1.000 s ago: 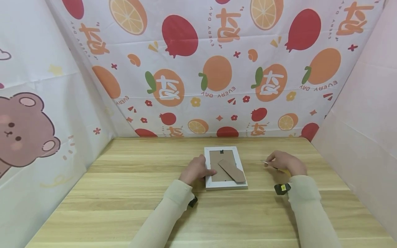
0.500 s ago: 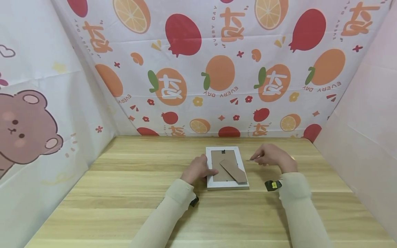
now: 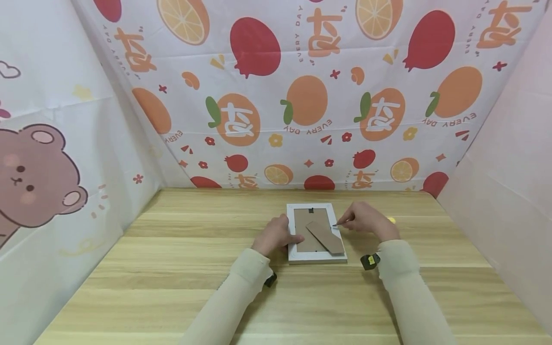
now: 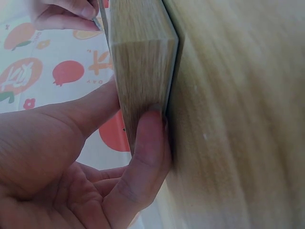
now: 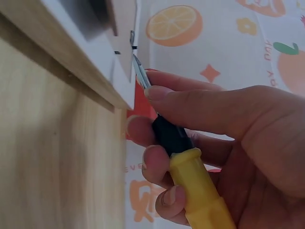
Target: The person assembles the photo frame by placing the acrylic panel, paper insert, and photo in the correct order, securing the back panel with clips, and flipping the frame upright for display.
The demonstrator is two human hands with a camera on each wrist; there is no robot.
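Note:
A white picture frame (image 3: 302,257) lies face down on the table, its brown backing board (image 3: 304,218) and slanted easel stand (image 3: 324,237) uppermost. My left hand (image 3: 275,235) grips the frame's left edge, thumb over the top and fingers against the wood-grain side (image 4: 143,71). In my right hand (image 3: 364,220) is a screwdriver with a yellow handle (image 5: 198,183) and black collar, pinched near its metal shaft (image 5: 142,74). Its tip points at the frame's right inner edge, close to the small dark tabs (image 5: 117,52) that hold the backing.
The wood-grain table (image 3: 172,268) extends around the frame on all sides. Behind it rises a fruit-print cloth (image 3: 267,105), with pale cloth walls at left and right. A black hook tab (image 3: 311,210) sits at the backing's top.
My right hand has moved left with the screwdriver, bringing its tip from beside the frame to the frame's right border. The left hand keeps its grip on the frame.

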